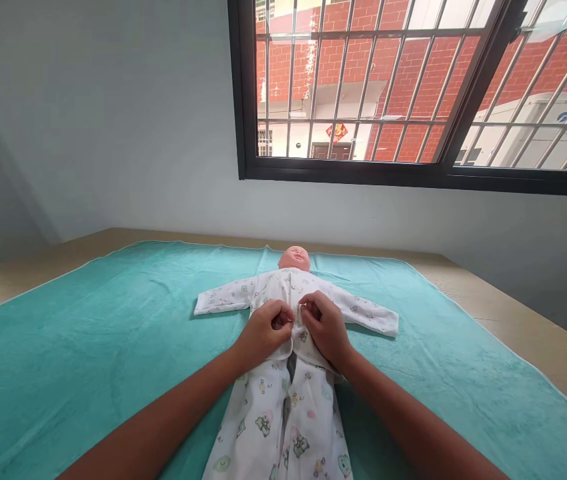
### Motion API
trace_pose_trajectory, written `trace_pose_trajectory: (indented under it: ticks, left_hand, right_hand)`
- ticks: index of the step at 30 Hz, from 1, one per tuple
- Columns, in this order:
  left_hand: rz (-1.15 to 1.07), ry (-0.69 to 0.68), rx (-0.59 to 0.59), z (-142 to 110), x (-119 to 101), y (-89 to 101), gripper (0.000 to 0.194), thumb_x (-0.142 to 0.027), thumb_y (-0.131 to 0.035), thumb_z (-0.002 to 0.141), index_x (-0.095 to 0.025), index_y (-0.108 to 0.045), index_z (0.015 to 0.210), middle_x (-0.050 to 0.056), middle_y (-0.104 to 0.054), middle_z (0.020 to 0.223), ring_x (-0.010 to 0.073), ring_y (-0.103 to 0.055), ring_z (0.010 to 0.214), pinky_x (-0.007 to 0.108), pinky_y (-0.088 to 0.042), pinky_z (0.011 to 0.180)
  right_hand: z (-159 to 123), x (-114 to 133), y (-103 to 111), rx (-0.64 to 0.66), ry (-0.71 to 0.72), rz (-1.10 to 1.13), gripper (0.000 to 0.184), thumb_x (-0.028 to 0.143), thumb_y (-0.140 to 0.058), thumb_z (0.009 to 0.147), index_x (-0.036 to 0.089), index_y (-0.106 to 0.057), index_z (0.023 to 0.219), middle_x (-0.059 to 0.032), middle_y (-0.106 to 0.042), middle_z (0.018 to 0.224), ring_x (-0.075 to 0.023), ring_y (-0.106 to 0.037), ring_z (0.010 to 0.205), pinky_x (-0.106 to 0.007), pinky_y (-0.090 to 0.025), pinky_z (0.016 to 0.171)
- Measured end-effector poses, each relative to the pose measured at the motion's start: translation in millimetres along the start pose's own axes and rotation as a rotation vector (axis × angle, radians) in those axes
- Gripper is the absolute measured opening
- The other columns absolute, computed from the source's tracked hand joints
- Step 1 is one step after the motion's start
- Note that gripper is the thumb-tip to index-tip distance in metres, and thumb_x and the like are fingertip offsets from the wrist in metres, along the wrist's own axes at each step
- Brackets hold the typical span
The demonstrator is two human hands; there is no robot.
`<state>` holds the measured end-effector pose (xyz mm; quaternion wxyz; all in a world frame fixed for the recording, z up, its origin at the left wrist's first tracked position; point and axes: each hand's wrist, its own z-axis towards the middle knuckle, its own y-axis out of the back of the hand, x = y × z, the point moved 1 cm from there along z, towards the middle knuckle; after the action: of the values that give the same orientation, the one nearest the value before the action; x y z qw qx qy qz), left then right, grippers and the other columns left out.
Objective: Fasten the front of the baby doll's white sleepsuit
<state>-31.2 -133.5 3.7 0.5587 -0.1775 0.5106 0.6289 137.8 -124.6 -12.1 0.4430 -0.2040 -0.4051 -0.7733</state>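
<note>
A baby doll [294,258] lies on its back, head toward the wall, dressed in a white printed baby jacket [273,287] with both sleeves spread wide. White printed pants [268,420] cover its legs. My left hand [268,330] pinches the jacket's front edge on the left of the middle opening. Opposite it, my right hand [324,327] has thumb and fingertips closed on the other front edge, around chest height. The two hands are close together but apart. Whatever small fastening may be between the fingertips is hidden.
A turquoise blanket [113,347] lies under the doll, over a light wooden table [528,320]. Behind the table stands a pale wall [113,120] with a dark-framed, barred window [343,170] at the upper right.
</note>
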Motion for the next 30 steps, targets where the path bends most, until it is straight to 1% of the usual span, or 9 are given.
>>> trace_pose_trajectory:
  ticks: [6, 11, 14, 17, 20, 22, 25, 27, 30]
  left_hand:
    - [0.099, -0.13, -0.038, -15, -4, 1.5, 0.011, -0.015, -0.051, 0.082, -0.021, -0.06, 0.083, 0.003, -0.059, 0.084, 0.0194, -0.053, 0.084, 0.032, -0.042, 0.079]
    - [0.144, -0.283, -0.051, -47, -1, 11.4, 0.016, -0.009, -0.048, 0.084, -0.022, -0.057, 0.087, 0.006, -0.064, 0.099, 0.0219, -0.054, 0.099, 0.037, -0.041, 0.09]
    - [0.219, -0.319, -0.011, -62, -1, 19.1, 0.014, -0.009, -0.048, 0.086, -0.022, -0.054, 0.088, 0.006, -0.065, 0.101, 0.0217, -0.055, 0.099, 0.038, -0.041, 0.088]
    - [0.268, -0.317, 0.016, -66, -6, 25.1, 0.014, -0.01, -0.048, 0.087, -0.022, -0.054, 0.088, 0.005, -0.064, 0.095, 0.0208, -0.055, 0.092, 0.037, -0.041, 0.083]
    - [0.27, -0.321, 0.059, -64, -10, 30.0, 0.015, -0.01, -0.047, 0.086, -0.023, -0.055, 0.089, 0.005, -0.062, 0.089, 0.0201, -0.055, 0.085, 0.035, -0.042, 0.077]
    - [0.262, -0.327, 0.074, -65, -10, 32.7, 0.015, -0.011, -0.046, 0.087, -0.022, -0.055, 0.09, 0.006, -0.061, 0.087, 0.0198, -0.054, 0.083, 0.033, -0.042, 0.074]
    - [0.251, -0.284, 0.066, -69, -4, 33.9, 0.014, -0.013, -0.045, 0.089, -0.022, -0.055, 0.091, 0.003, -0.058, 0.078, 0.0158, -0.051, 0.069, 0.029, -0.04, 0.064]
    - [0.259, -0.256, 0.077, -73, -1, 32.2, 0.014, -0.014, -0.045, 0.09, -0.022, -0.056, 0.093, 0.0, -0.055, 0.07, 0.0134, -0.047, 0.06, 0.027, -0.036, 0.058]
    - [0.271, -0.259, 0.039, -73, 2, 29.8, 0.012, -0.016, -0.045, 0.091, -0.022, -0.056, 0.091, -0.001, -0.053, 0.07, 0.0135, -0.046, 0.062, 0.027, -0.036, 0.06]
  right_hand:
    - [-2, 10, 6, 0.07, 0.06, -0.071, 0.01, 0.021, -0.049, 0.087, 0.022, -0.059, 0.087, 0.0019, -0.051, 0.072, -0.0138, -0.045, 0.062, -0.027, -0.037, 0.062]
    - [-29, 22, 13, 0.113, 0.134, -0.119, 0.017, 0.024, -0.046, 0.093, 0.023, -0.062, 0.093, -0.0035, -0.058, 0.083, -0.0187, -0.054, 0.079, -0.031, -0.044, 0.071]
    - [-57, 24, 22, 0.131, 0.153, -0.099, 0.022, 0.024, -0.042, 0.096, 0.024, -0.062, 0.105, -0.0079, -0.059, 0.099, -0.0216, -0.056, 0.092, -0.036, -0.049, 0.081]
    - [-80, 30, 34, 0.128, 0.145, -0.118, 0.023, 0.022, -0.044, 0.095, 0.027, -0.059, 0.111, -0.0107, -0.057, 0.112, -0.0243, -0.056, 0.103, -0.039, -0.052, 0.085]
    - [-89, 45, 41, 0.132, 0.259, -0.144, 0.025, 0.017, -0.049, 0.091, 0.03, -0.058, 0.11, -0.0111, -0.06, 0.113, -0.0257, -0.059, 0.105, -0.04, -0.054, 0.082]
    - [-88, 58, 42, 0.225, 0.423, -0.138, 0.029, 0.012, -0.052, 0.087, 0.031, -0.059, 0.108, -0.009, -0.066, 0.107, -0.0248, -0.063, 0.099, -0.041, -0.055, 0.082]
    - [-81, 72, 39, 0.439, 0.626, -0.127, 0.027, 0.013, -0.056, 0.085, 0.031, -0.061, 0.105, -0.0039, -0.073, 0.096, -0.0225, -0.066, 0.091, -0.043, -0.053, 0.089]
    - [-76, 76, 37, 0.514, 0.641, -0.135, 0.023, 0.015, -0.057, 0.086, 0.031, -0.062, 0.102, -0.0018, -0.074, 0.092, -0.021, -0.067, 0.089, -0.042, -0.052, 0.093]
    - [-73, 75, 38, 0.528, 0.596, -0.146, 0.021, 0.013, -0.055, 0.087, 0.029, -0.063, 0.1, -0.0021, -0.075, 0.092, -0.0197, -0.068, 0.091, -0.039, -0.051, 0.095]
